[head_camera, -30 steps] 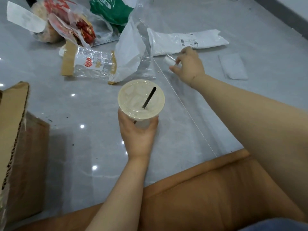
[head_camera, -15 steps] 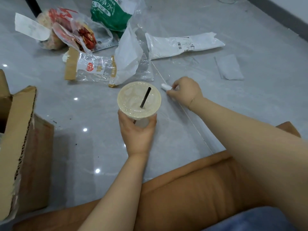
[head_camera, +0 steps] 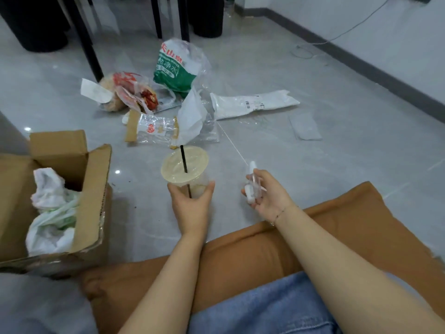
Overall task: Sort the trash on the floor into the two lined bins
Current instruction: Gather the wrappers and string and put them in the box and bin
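My left hand (head_camera: 191,206) grips a clear plastic cup (head_camera: 185,171) with a cream lid and a black straw, held upright above the floor. My right hand (head_camera: 268,191) holds a small clear bottle (head_camera: 252,183) with a white cap, palm turned up. A cardboard box (head_camera: 94,189) lined with a white and green bag (head_camera: 51,213) stands at my left. Trash lies on the grey floor ahead: a green water-bottle wrapper (head_camera: 173,66), a red snack bag (head_camera: 130,92), a clear bread bag (head_camera: 154,128), a white mailer (head_camera: 252,103) and a grey packet (head_camera: 304,126).
Black table legs (head_camera: 89,39) and dark round bins (head_camera: 36,22) stand at the back. A cable (head_camera: 337,37) runs along the right wall. I sit on a brown cushion (head_camera: 337,227), my jeans showing at the bottom.
My right hand picked the small bottle off the floor and drew it back toward me, palm up. The camera tilted up, bringing the box's inside and the far bins into view.
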The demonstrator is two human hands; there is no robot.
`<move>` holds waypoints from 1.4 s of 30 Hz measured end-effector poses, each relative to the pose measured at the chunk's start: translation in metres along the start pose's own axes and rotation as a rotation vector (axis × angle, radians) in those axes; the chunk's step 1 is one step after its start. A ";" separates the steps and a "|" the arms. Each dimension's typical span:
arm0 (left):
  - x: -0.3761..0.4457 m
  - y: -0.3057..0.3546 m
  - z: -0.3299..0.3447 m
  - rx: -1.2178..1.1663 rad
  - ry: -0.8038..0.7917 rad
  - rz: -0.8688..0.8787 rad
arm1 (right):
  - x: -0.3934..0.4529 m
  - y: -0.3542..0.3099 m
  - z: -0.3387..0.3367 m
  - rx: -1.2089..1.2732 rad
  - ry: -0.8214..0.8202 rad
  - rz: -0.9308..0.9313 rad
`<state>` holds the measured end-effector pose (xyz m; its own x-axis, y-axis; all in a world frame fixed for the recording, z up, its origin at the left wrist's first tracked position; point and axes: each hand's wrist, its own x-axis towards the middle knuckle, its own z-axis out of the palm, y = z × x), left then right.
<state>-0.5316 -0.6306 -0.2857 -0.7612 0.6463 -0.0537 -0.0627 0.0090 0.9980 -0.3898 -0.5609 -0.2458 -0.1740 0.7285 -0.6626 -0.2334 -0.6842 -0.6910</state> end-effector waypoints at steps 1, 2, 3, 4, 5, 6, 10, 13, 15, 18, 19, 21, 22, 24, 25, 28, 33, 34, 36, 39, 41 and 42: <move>-0.005 0.011 -0.002 -0.024 0.014 -0.008 | -0.006 0.000 0.001 0.005 -0.013 0.003; -0.011 0.022 -0.004 -0.055 0.026 -0.023 | -0.012 0.000 0.003 0.011 -0.028 0.004; -0.019 0.032 -0.007 -0.079 0.032 -0.047 | -0.019 -0.001 0.004 0.034 -0.049 0.005; -0.026 0.044 -0.014 -0.101 0.035 -0.065 | -0.027 -0.002 0.008 0.063 -0.077 0.002; -0.032 0.055 -0.021 -0.108 0.030 -0.079 | -0.036 -0.002 0.012 0.087 -0.104 -0.004; -0.036 0.065 -0.027 -0.101 0.023 -0.088 | -0.044 -0.001 0.017 0.084 -0.127 -0.015; -0.024 0.117 -0.065 -0.031 -0.079 -0.081 | -0.089 0.008 0.057 -0.018 -0.211 -0.069; -0.013 0.161 -0.098 0.001 -0.104 -0.032 | -0.125 0.009 0.094 -0.047 -0.270 -0.125; -0.013 0.184 -0.125 -0.006 -0.079 0.007 | -0.146 0.010 0.120 -0.061 -0.324 -0.149; -0.019 0.207 -0.174 -0.012 0.005 0.022 | -0.176 0.022 0.162 -0.139 -0.423 -0.160; -0.020 0.213 -0.191 -0.002 0.036 0.025 | -0.183 0.027 0.175 -0.169 -0.452 -0.166; -0.023 0.223 -0.217 0.030 0.081 0.043 | -0.195 0.034 0.195 -0.207 -0.492 -0.183; -0.023 0.227 -0.241 0.040 0.120 0.076 | -0.204 0.044 0.214 -0.234 -0.526 -0.178; -0.026 0.236 -0.275 0.060 0.161 0.117 | -0.218 0.056 0.243 -0.255 -0.565 -0.161; -0.025 0.240 -0.299 0.068 0.198 0.134 | -0.224 0.065 0.263 -0.269 -0.599 -0.149; -0.021 0.247 -0.355 0.088 0.276 0.144 | -0.242 0.089 0.310 -0.326 -0.691 -0.142; -0.018 0.249 -0.441 0.203 0.400 0.167 | -0.258 0.119 0.377 -0.482 -0.740 -0.238; -0.018 0.248 -0.457 0.224 0.424 0.160 | -0.260 0.122 0.389 -0.518 -0.730 -0.285; -0.018 0.242 -0.487 0.233 0.483 0.145 | -0.266 0.128 0.415 -0.611 -0.758 -0.403; -0.017 0.229 -0.515 0.232 0.542 0.126 | -0.273 0.135 0.443 -0.814 -0.864 -0.615; -0.018 0.219 -0.523 0.228 0.539 0.114 | -0.271 0.143 0.461 -0.960 -0.896 -0.753; -0.018 0.214 -0.526 0.222 0.538 0.109 | -0.269 0.149 0.472 -1.049 -0.906 -0.818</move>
<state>-0.8710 -1.0417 -0.0889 -0.9796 0.1756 0.0975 0.1263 0.1610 0.9788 -0.8292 -0.8426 -0.0337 -0.9079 0.4109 0.0829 0.1161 0.4365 -0.8922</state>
